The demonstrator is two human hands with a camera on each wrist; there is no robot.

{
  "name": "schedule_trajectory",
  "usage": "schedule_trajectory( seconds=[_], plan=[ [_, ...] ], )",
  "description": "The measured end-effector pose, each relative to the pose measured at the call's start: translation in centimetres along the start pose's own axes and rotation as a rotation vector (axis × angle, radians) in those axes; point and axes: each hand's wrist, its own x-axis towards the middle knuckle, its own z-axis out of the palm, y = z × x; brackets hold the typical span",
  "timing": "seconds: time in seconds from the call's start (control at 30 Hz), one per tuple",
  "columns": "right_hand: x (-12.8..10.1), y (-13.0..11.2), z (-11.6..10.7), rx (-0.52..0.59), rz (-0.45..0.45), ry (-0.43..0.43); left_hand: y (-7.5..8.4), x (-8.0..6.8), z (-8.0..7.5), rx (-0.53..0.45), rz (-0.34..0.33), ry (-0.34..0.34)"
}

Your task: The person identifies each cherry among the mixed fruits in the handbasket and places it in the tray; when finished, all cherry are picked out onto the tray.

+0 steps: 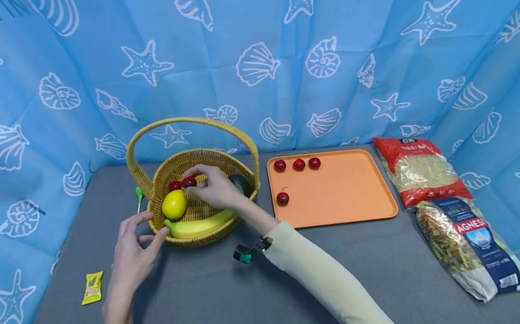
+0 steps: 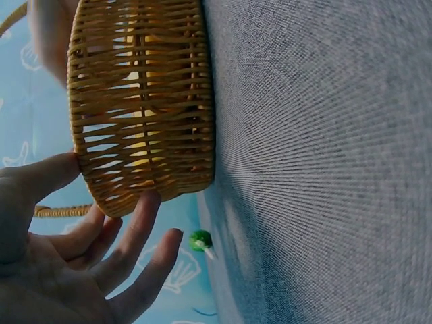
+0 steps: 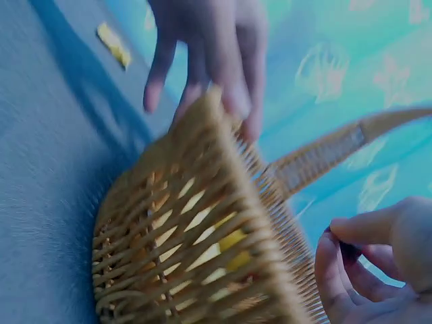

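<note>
A wicker basket [image 1: 203,237] with a tall arched handle stands on the grey table. Inside it lie a yellow lemon [image 1: 174,204], a banana [image 1: 201,225], a dark green avocado-like fruit [image 1: 239,183] and a red cherry [image 1: 175,186]. My right hand [image 1: 217,187] is over the basket's inside and pinches a dark red cherry [image 1: 189,181] between thumb and fingers; the right wrist view shows this cherry [image 3: 349,252] mostly covered by fingers. At the basket's left side my left hand [image 1: 134,251] holds the rim, thumb and fingers [image 2: 138,226] against the wicker.
Right of the basket, an orange tray [image 1: 335,190] bears several cherries [image 1: 298,164]. Beyond it lie a red-topped food bag [image 1: 421,168] and a pasta bag [image 1: 471,245]. A yellow packet [image 1: 92,288] and a green-headed stick [image 1: 139,198] lie left. A blue curtain [image 1: 241,36] hangs behind.
</note>
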Motion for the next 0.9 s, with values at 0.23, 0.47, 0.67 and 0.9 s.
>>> schedule_trajectory(
  seconds=[0.23, 0.47, 0.67, 0.9],
  plan=[
    [-5.8, -1.5, -3.5, 0.064, -0.168, -0.051, 0.0, 0.1, 0.1, -0.008, -0.003, 0.019],
    [-11.9, -0.5, -8.0, 0.044, -0.232, -0.056, 0.2, -0.1, 0.1, -0.006, 0.004, 0.023],
    [-15.0, 2.6, -12.7, -0.013, -0.149, 0.015, 0.2, -0.1, 0.0, -0.011, -0.002, 0.008],
    [-15.3, 7.8, -15.5, -0.229, 0.036, 0.185, 0.2, -0.1, 0.0, -0.007, -0.005, 0.008]
  ],
)
